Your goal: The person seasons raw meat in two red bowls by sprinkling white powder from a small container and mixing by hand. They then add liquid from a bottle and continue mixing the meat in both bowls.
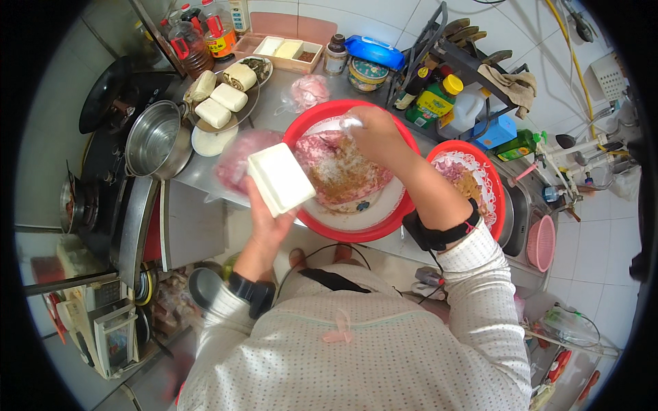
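Note:
My left hand [264,221] holds a square white plastic container [281,177] tilted over the edge of a large red basin [354,237]. Inside the basin lies a mound of minced meat [372,190], with brown powder and white granules [334,168] on top. Above the far side of the basin, my right hand [372,128] is closed with its fingers together. A small pale, shiny thing [351,122] shows at its fingertips; what it is cannot be made out. A clear plastic bag of pink meat [241,156] rests left of the basin, partly behind the container.
A second red basin [497,190] with food stands right, beside the sink [513,216]. Leftward are a steel pot [158,136] and a plate of pale rolls [229,97]. Behind stand a seasoning box [293,62], a bag of pink meat [308,92] and a bottle rack [462,67].

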The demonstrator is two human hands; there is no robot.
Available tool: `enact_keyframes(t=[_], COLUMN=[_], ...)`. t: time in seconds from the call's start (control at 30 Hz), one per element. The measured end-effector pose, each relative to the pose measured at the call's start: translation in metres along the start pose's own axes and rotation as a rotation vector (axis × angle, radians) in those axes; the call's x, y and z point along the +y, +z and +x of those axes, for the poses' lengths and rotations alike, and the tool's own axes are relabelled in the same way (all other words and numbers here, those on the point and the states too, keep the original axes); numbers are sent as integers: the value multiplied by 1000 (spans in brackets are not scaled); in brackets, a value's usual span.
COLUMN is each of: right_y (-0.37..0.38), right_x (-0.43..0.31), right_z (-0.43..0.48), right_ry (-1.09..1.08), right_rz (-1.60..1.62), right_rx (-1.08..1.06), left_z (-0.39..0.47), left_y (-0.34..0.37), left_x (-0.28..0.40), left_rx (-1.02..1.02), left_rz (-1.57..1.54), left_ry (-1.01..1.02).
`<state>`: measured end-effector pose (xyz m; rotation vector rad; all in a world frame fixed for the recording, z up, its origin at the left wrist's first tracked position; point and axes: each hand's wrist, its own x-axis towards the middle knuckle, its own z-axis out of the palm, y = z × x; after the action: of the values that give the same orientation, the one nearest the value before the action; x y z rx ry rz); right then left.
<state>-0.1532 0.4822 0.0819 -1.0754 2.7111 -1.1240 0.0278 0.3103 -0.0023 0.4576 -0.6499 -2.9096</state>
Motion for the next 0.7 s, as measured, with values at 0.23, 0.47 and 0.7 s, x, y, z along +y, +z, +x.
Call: enact_keyframes(t=[0.23, 0.47, 0.7], right_y=[-25, -18, -28], right_x=[14, -6, -1], right_z=[17, 10, -6], right_ry=[206, -8, 141], right_rz=[61, 98, 35], right_rx=[-33, 144, 6], left_z=[-16, -20, -22], left_y=[3, -5, -10], left_x=[14, 20, 27], left_rx=[62, 32, 31], left_rz=[-1, 3, -11], left_ry=[16, 49, 60])
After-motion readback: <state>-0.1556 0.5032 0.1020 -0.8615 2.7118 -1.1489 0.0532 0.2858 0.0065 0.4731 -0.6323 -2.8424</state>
